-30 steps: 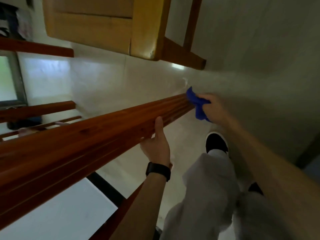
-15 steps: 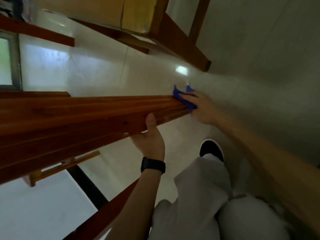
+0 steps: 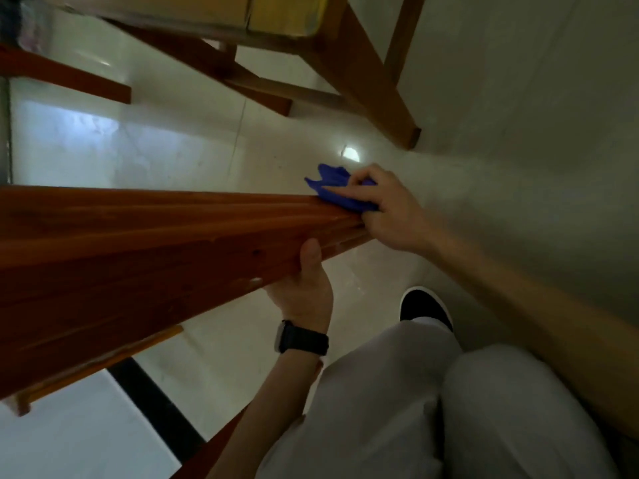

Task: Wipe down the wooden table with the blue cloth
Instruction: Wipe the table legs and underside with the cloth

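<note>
The wooden table (image 3: 138, 257) is seen edge-on as a long reddish-brown beam running from the left edge toward the middle. At its far end my right hand (image 3: 390, 216) grips the bunched blue cloth (image 3: 333, 188) and holds it against the top of the wood. My left hand (image 3: 304, 288) grips the near side edge of the table from below, thumb lying up along the wood, with a black watch on the wrist.
A lighter wooden piece of furniture (image 3: 363, 70) with slanted legs stands above on the glossy pale tiled floor (image 3: 179, 157). A grey wall (image 3: 518, 98) fills the right. My light trousers (image 3: 415, 409) and black shoe (image 3: 425, 305) are below.
My right hand with the blue cloth has come up from the end face onto the top of the table's end. The view has tilted; my left hand keeps its grip on the edge.
</note>
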